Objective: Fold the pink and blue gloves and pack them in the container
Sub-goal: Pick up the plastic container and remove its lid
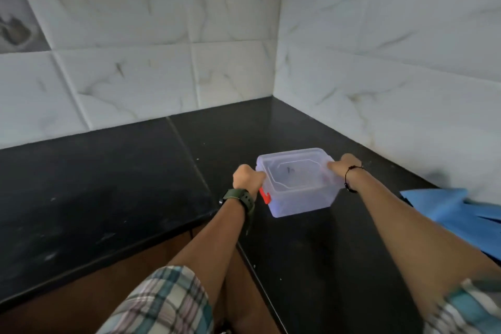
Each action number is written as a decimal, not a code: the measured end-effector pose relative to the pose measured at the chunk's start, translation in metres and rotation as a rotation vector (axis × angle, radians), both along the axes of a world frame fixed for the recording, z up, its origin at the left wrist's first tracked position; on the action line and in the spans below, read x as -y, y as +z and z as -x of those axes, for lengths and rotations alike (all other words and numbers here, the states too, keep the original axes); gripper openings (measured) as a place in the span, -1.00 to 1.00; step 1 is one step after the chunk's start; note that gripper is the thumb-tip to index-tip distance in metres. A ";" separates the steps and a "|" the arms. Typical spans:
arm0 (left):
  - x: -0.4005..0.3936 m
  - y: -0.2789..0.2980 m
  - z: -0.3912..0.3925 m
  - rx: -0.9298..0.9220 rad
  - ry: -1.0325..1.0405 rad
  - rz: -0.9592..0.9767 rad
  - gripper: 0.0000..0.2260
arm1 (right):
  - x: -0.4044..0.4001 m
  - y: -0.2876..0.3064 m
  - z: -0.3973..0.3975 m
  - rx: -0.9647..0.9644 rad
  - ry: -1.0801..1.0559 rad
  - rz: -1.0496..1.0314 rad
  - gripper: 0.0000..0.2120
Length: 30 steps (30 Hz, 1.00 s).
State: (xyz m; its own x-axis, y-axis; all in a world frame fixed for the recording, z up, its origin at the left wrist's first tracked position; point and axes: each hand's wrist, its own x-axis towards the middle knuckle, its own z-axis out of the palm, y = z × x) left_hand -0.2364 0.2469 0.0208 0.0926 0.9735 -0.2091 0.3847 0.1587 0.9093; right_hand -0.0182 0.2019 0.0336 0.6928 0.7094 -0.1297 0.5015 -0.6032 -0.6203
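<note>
A clear plastic container (pixel 301 198) with its lid on and a red latch (pixel 265 195) on its left end stands on the black countertop (pixel 108 187) near the corner. My left hand (pixel 248 178) grips its left end, just above the red latch. My right hand (pixel 343 167) grips its right end. A blue glove (pixel 450 207) lies flat on the counter at the right edge, partly behind my right forearm. No pink glove is in view.
White marble-look tiled walls (pixel 162 62) meet in a corner behind the container. The counter is L-shaped, with its front edge (pixel 135 247) running across the lower left and brown cabinet fronts below it.
</note>
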 end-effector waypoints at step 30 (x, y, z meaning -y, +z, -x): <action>0.096 -0.005 -0.165 -0.377 -0.719 -0.386 -0.61 | 0.273 -0.005 -0.030 0.051 -0.522 0.057 -0.68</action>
State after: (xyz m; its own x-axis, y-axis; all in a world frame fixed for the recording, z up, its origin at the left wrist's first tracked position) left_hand -0.0713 0.1508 0.0162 0.6978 0.7160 -0.0191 0.5570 -0.5257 0.6430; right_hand 0.0122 -0.0714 0.0290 0.9584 0.2612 -0.1148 0.1543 -0.8130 -0.5614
